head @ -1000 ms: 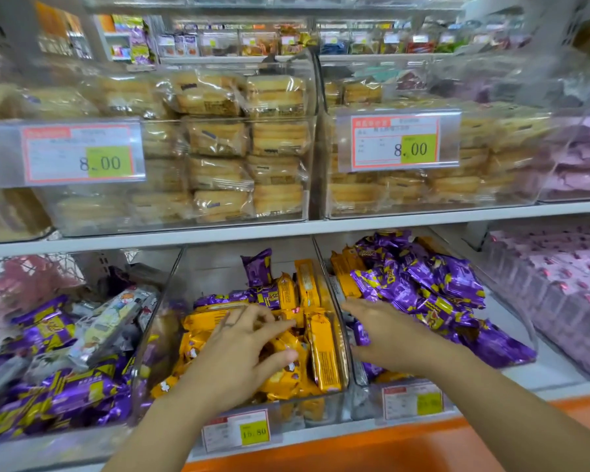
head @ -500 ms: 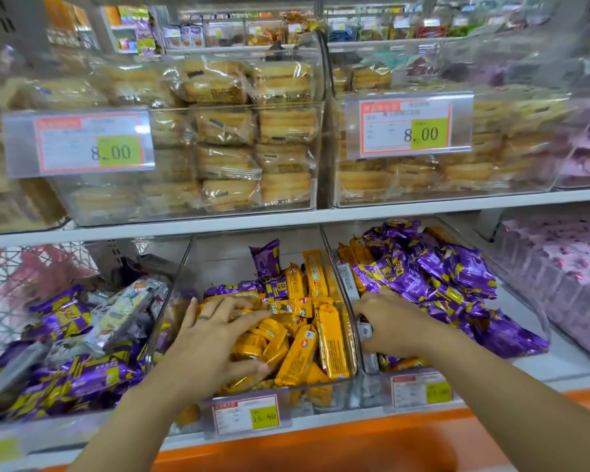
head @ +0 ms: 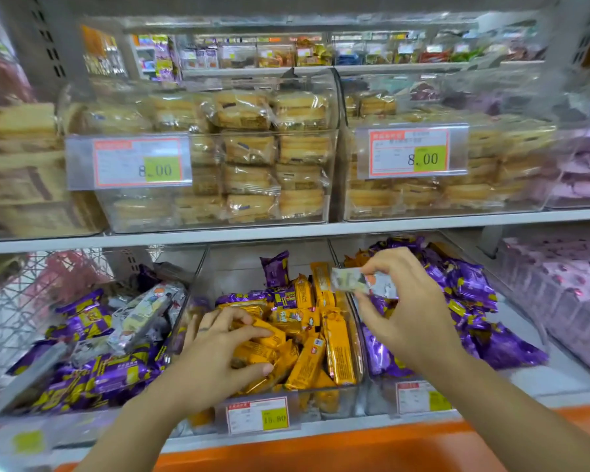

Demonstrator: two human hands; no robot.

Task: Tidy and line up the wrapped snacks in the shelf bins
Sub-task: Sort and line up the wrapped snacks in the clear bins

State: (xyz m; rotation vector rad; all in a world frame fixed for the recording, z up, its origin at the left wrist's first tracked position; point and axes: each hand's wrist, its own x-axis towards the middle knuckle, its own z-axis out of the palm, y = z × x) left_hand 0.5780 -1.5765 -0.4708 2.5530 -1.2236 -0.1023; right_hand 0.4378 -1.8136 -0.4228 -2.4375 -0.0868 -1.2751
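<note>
Lifted off the divider, the right hand (head: 406, 311) pinches a stray silver snack (head: 349, 282) above the middle bin (head: 239, 264). The left hand (head: 218, 356) grips yellow snacks (head: 338, 349) inside. Next, it likely goes in the left bin (head: 92, 424).

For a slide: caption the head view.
Right hand pinches a silver-wrapped snack; left hand grips orange snacks in the middle bin.

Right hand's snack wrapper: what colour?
The snack is silvery white with orange print; head view.
</note>
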